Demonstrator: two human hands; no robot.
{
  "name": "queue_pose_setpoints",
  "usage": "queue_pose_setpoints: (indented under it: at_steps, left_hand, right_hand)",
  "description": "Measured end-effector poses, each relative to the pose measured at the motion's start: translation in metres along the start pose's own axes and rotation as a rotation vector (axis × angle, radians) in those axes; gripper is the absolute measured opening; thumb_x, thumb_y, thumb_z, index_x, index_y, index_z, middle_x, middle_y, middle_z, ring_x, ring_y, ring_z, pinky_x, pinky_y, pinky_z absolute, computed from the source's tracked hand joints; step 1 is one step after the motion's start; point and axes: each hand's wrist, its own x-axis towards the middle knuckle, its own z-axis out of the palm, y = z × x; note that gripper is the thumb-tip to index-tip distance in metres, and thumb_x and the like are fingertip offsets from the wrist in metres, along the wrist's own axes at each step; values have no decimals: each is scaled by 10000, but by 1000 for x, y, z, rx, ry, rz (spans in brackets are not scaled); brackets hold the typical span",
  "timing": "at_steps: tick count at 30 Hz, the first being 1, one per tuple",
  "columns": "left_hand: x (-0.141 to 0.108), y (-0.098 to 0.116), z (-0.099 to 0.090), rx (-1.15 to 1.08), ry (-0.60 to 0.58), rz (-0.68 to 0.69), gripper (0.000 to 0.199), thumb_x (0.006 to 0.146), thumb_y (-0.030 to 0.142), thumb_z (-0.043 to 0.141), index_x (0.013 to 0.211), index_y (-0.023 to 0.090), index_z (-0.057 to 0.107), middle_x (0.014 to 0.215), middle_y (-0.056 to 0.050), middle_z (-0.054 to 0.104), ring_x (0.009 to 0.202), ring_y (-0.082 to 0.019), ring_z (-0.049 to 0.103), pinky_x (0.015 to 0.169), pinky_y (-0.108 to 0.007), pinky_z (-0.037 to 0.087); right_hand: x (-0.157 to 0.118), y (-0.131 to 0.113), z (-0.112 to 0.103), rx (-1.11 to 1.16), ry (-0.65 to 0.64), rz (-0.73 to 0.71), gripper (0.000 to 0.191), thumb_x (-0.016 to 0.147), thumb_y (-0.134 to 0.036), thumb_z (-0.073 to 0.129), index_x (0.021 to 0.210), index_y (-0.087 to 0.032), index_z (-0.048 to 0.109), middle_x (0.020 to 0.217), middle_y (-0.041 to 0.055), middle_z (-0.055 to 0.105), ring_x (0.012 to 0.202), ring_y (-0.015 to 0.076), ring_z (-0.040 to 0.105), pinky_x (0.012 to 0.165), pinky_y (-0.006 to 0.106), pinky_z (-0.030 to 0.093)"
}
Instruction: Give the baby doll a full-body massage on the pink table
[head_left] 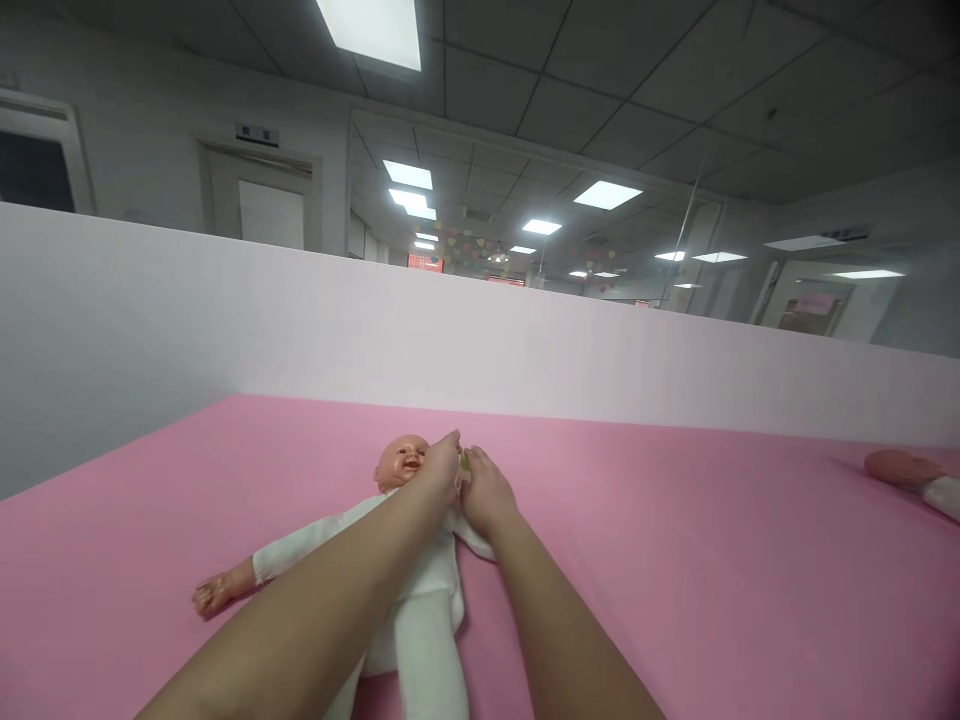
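A baby doll in a white one-piece suit lies on its back on the pink surface, head pointing away from me. My left hand rests at the doll's neck and shoulder, fingers pinched on the white cloth there. My right hand lies right beside it, fingers curled on the same bit of cloth at the doll's far shoulder. A small green thing shows between the two hands. The doll's bare arm stretches out to the left. My forearms hide much of its body.
A white partition wall borders the pink surface at the back and left. Another doll's limb in a white sleeve lies at the far right edge. Beyond the wall are doors and ceiling lights.
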Motion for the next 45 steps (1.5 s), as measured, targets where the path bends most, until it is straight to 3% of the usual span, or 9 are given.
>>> queue_pose_setpoints:
  at_steps: [3, 7, 12, 15, 20, 26, 30, 35, 45]
  left_hand:
    - [-27, 15, -16, -90, 15, -5, 246, 990, 384, 616, 976, 148, 681, 1138, -190, 733, 1101, -245, 733, 993, -312, 573]
    - [-77, 37, -55, -236, -6, -25, 259, 997, 302, 573, 1092, 89, 686, 1173, -237, 735, 1044, -289, 765, 964, -394, 623]
    - [-136, 47, -119, -336, 93, -83, 322, 991, 241, 574, 1220, 30, 653, 1134, -260, 743, 975, -305, 785, 896, -397, 652]
    - [-162, 44, -137, -384, 60, -163, 346, 983, 307, 606, 1244, 87, 666, 1108, -239, 752, 965, -325, 788, 849, -405, 665]
    - [-179, 44, -137, -466, 63, -223, 479, 995, 472, 544, 1327, 142, 644, 1145, -222, 752, 1113, -393, 747, 917, -522, 645]
    - [-166, 53, -157, -525, 69, -148, 622, 1003, 511, 520, 1409, 44, 588, 1279, -283, 696, 1196, -375, 715, 1020, -499, 601]
    - [-160, 52, -167, -523, 91, -98, 625, 992, 499, 556, 1414, 41, 592, 1329, -284, 677, 1232, -352, 701, 1038, -463, 593]
    - [-169, 43, -155, -534, 74, -114, 581, 973, 511, 589, 1400, 117, 615, 1340, -262, 677, 1241, -375, 692, 1041, -519, 586]
    - [-189, 45, -140, -494, 63, -190, 624, 958, 565, 522, 1377, 113, 616, 1262, -259, 697, 1276, -431, 656, 1054, -615, 556]
  right_hand:
    - [2, 1, -3, -2, 8, 10, 599, 1005, -203, 468, 1598, -117, 458, 1682, 114, 396, 1568, 224, 343, 1301, 386, 263]
    - [-4, -16, -13, -18, 67, 7, 577, 990, -168, 480, 1563, -109, 510, 1677, 112, 404, 1564, 234, 351, 1300, 384, 274]
    - [-57, -92, -32, 105, 47, -233, 469, 1015, -236, 501, 1464, -169, 621, 1508, 107, 611, 1434, 260, 529, 1253, 409, 364]
    - [-103, -143, -40, 217, -142, -521, 528, 1034, -392, 584, 1539, -245, 540, 1577, 64, 551, 1477, 251, 485, 1291, 400, 309]
    - [-121, -173, -30, 147, -375, -691, 884, 1003, -586, 643, 1669, -125, 288, 1702, 175, 323, 1591, 324, 287, 1329, 480, 201]
    - [-111, -158, -18, 54, -404, -659, 886, 1022, -637, 587, 1658, -87, 308, 1716, 187, 264, 1628, 325, 153, 1342, 509, 126]
    - [-123, -163, -24, 132, -399, -672, 896, 1005, -634, 621, 1663, -111, 309, 1705, 174, 313, 1613, 304, 225, 1341, 467, 142]
    - [-137, -173, -27, 226, -415, -686, 866, 1043, -578, 574, 1664, -55, 271, 1689, 198, 339, 1584, 295, 310, 1329, 426, 202]
    - [-129, -174, -28, 112, -379, -600, 948, 1000, -656, 608, 1676, -93, 258, 1735, 171, 196, 1632, 320, 129, 1350, 507, 76]
